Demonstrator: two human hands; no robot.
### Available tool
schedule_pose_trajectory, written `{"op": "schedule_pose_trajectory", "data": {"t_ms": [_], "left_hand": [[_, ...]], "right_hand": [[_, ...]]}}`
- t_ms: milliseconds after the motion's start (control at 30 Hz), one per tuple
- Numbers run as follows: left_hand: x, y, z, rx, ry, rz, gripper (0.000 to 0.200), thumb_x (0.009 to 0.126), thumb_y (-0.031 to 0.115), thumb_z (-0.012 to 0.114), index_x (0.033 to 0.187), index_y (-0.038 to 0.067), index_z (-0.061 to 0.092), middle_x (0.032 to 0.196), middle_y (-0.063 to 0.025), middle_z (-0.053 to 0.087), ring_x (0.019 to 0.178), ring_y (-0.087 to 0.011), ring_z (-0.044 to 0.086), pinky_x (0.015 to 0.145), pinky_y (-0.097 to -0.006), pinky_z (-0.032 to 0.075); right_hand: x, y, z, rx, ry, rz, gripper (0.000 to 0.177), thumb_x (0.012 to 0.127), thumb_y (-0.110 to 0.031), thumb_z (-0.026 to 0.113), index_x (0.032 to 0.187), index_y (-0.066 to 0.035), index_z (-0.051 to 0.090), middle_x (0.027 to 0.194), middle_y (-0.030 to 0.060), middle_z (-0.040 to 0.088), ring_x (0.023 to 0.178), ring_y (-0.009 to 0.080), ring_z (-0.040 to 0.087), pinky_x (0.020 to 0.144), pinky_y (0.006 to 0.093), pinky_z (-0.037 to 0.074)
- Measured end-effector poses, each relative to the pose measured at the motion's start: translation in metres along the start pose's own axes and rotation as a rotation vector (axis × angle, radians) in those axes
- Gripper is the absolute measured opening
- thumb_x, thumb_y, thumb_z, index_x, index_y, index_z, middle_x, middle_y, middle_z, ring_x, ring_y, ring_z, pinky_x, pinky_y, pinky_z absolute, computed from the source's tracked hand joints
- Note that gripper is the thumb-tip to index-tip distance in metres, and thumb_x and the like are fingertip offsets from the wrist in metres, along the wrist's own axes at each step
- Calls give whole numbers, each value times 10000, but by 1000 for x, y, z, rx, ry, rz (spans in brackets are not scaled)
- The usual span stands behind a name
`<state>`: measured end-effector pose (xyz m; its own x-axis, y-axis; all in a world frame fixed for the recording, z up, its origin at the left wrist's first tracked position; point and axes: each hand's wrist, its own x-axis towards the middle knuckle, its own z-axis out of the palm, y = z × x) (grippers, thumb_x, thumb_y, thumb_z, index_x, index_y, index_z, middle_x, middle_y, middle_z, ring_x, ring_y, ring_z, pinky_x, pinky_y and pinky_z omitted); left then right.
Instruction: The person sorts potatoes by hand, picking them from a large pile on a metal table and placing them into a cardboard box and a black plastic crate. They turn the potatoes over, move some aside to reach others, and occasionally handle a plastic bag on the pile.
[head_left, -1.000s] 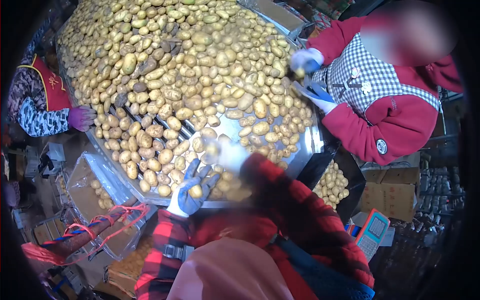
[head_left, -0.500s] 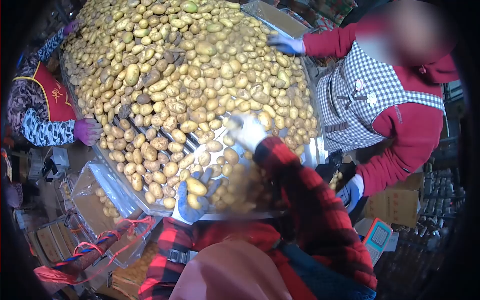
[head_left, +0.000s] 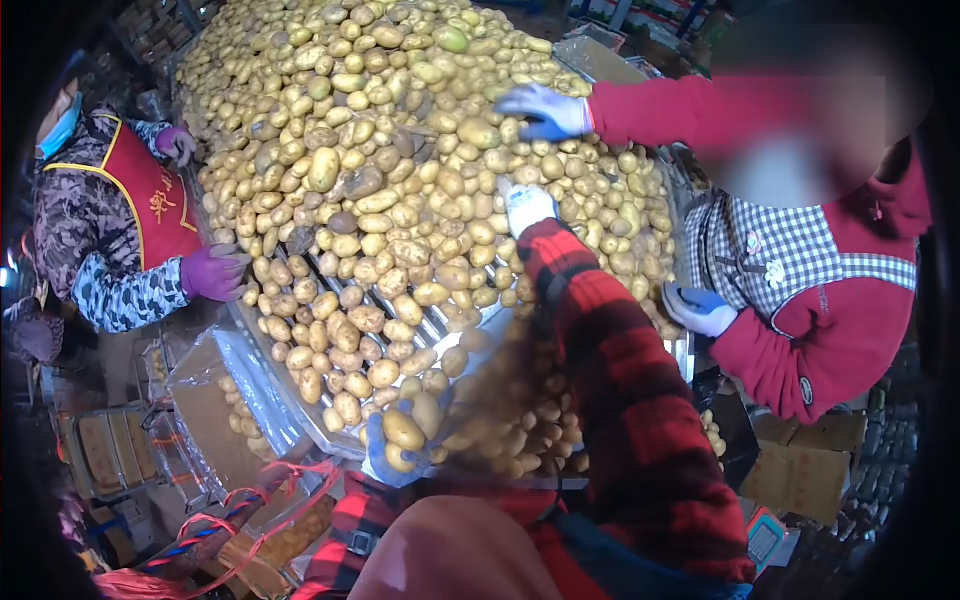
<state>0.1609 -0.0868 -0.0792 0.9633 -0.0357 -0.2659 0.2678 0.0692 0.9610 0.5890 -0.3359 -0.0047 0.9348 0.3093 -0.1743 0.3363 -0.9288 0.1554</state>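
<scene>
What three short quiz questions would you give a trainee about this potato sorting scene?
1. True or false: the left hand holds potatoes.
2. The glove of the worker in the red apron is: A purple, B green, C yellow.
3. Which of the camera wearer's hands reaches out over the pile?
Key: 1 true; 2 A; 3 the right hand.

Cardboard boxes sit on the dim floor right of the metal table.
</scene>
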Motion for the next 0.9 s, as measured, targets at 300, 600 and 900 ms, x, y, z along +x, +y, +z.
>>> {"op": "schedule_pose_trajectory", "data": {"t_ms": [300, 600, 900], "left_hand": [[15, 76, 16, -1059, -249, -263, 805, 949, 665, 486, 1515, 104, 373, 1426, -105, 482, 1088, -209, 557, 833, -330, 532], [7, 60, 21, -1215, 171, -356, 701, 1000, 494, 530, 1507, 31, 389, 1407, -116, 543, 1079, -183, 565, 886, -350, 480], [1, 62, 17, -775, 89, -123, 662, 1058, 531, 365, 1516, 53, 360, 1429, -166, 530, 1321, -283, 537, 1083, -412, 449]], "right_hand": [[-31, -12, -69, 147, 717, -156, 320, 882, -174, 607, 1202, -165, 628, 1171, 140, 642, 904, 338, 654, 760, 473, 553], [128, -2, -62, 430, 8, 346, 565, 955, -430, 590, 1481, -251, 486, 1472, 247, 484, 1224, 414, 610, 1009, 477, 515], [-73, -20, -51, 144, 183, -227, 489, 891, -315, 668, 1371, -312, 572, 1368, 241, 528, 1111, 433, 637, 915, 505, 542]]}}
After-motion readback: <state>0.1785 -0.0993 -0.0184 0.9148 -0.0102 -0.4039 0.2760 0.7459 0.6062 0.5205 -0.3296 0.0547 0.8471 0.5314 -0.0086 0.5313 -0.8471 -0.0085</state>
